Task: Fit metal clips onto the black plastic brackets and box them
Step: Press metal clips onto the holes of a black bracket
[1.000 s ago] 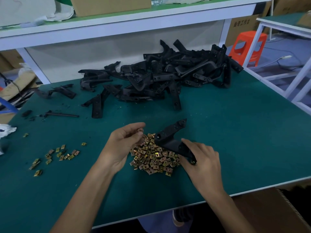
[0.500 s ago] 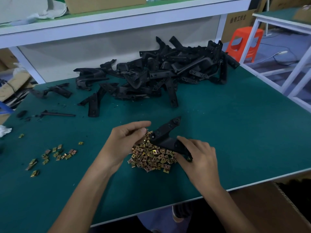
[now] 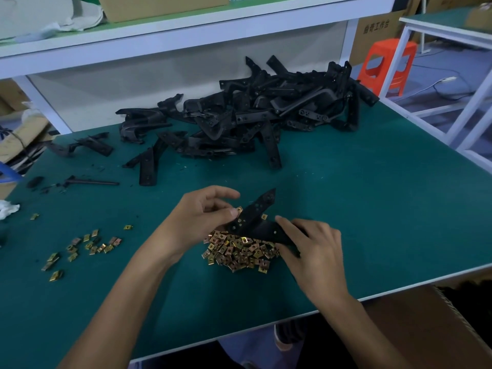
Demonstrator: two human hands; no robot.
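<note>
- Bracket (image 3: 257, 218) sits just above the clip pile (image 3: 239, 253), between both hands' fingertips. Its long arm runs diagonally, with the tip pointing away and to the right.
- Right hand (image 3: 315, 249) fingers curl round its near end.
- Left hand (image 3: 202, 221) thumb and forefinger pinch a clip (image 3: 239, 209) at its left edge.

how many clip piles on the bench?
2: dense pile under the held bracket; loose scatter at far left. A few strays lie apart; more may hide beneath the bracket.

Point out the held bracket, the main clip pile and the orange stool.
held bracket (image 3: 257, 211): head view, on its raised perforated arm.
main clip pile (image 3: 239, 253): head view, the heap's middle.
orange stool (image 3: 391, 47): head view, on its seat.
</note>
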